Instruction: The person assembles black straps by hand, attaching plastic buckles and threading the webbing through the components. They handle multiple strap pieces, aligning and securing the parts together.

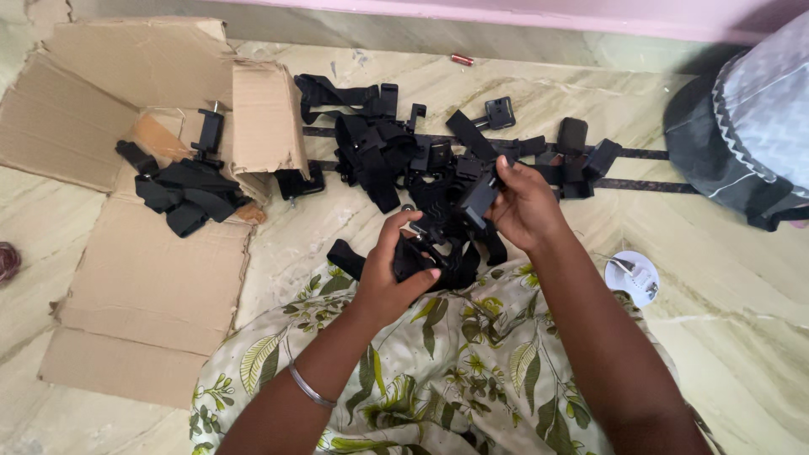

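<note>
Left hand (396, 270) closed on black strap mount (438, 244), held above lap. Right hand (522, 202) pinches black clamp piece (478, 200) above it. Advise: steady strap firmly, align clamp squarely, keep loose straps on floor (725, 278) out of joint.

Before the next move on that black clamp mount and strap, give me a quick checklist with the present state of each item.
1. Left hand grips the black strap assembly: ok.
2. Right hand holds the black clamp mount: ok.
3. Clamp seated on the strap's fitting: cannot tell, fingers and dark parts hide the joint.
4. Strap free of the pile of black mounts and straps on the floor: cannot tell, they overlap.
5. Flattened cardboard box on the left already holds black mounts, with bare card left: ok.
6. Small white round object sits apart from the right forearm: ok.
</note>
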